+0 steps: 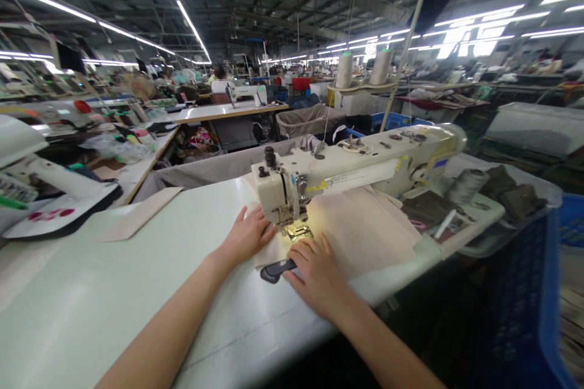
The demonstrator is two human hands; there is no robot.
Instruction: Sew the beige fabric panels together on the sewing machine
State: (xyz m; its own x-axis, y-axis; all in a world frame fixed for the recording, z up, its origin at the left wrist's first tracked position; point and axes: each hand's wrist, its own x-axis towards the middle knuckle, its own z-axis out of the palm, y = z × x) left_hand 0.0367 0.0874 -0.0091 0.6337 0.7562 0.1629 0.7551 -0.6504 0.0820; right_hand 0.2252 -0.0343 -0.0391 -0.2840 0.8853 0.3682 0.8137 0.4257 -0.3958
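A cream sewing machine (356, 164) stands on the pale table (159, 279), its small lamp lighting the needle area. Beige fabric (365, 234) lies under the presser foot and spreads to the right beneath the machine arm. My left hand (250, 234) rests on the fabric just left of the needle, fingers spread and nothing gripped. In front of the presser foot, my right hand (314, 267) presses on the fabric, its fingers apart and its thumb near a dark handled tool (276, 270). Whether the thumb touches that tool is unclear.
A flat beige piece (139, 214) lies on the table's left part. Thread cones (344, 70) stand behind the machine. A grey thread cone (468, 185) and dark cloth sit at right, above a blue crate (550, 292).
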